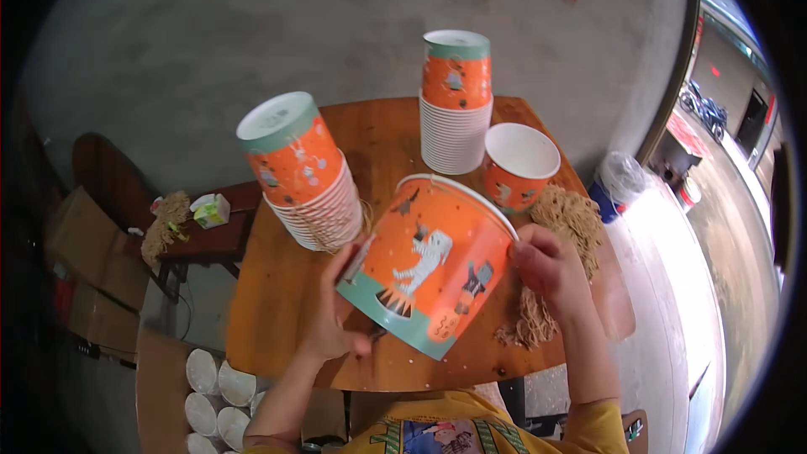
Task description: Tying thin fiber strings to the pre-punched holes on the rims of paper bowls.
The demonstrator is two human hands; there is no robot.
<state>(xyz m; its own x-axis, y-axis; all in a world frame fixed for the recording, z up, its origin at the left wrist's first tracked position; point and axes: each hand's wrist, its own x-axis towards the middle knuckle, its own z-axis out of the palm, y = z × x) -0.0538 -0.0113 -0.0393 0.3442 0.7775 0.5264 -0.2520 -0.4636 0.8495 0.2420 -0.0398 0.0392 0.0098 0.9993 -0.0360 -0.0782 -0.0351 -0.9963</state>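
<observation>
Tilted orange bucket (429,261) held up over the wooden counter (273,319)

So far left there's a brown twine bundle (166,231) just beside a tissue pack (210,211). Next, an upside-down bucket stack (294,160) on the counter, with loose string (328,223) against its pale rims. Left hand (332,324) is half curled around the base end of the orange bucket, thumb sticking out below. The bucket itself is in the air between both hands, rim end toward upper right, animal pictures showing. Behind it, a second upside-down stack (455,109), then a single upright bucket (511,192). Right hand (552,276) is closed on the rim, near some tan yarn (565,214). Past that, a blue bin (612,200) with a clear bag over it
</observation>
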